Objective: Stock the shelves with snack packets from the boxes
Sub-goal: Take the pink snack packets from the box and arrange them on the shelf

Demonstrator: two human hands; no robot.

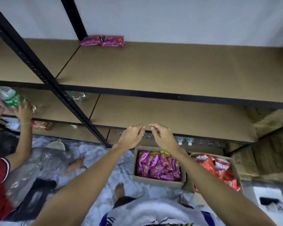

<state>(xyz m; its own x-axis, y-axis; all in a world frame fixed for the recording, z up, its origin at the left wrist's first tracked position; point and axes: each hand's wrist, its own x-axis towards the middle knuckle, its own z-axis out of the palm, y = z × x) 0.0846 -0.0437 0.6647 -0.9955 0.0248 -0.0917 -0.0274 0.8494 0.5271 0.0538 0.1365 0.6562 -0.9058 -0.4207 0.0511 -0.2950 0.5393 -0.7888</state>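
Floor (95, 152) nearest, my bare foot (119, 191) on it. Just past that, two open boxes side by side. Left box (157, 182) is full of purple packets (158, 165), right box (219, 156) holds red packets (219, 170). My arms reach out above them. Left hand (131, 136) and right hand (163, 137) hang close together at the front edge of the middle shelf (170, 111). Fingers are loosely curled and both hands hold nothing. Upper shelf (153, 67) carries two pink packets (102, 40), end to end against the back wall, just beside the rear upright (73, 17). Far left, a second person's hand (24, 111) holds a clear bottle (8, 97) at middle-shelf level.
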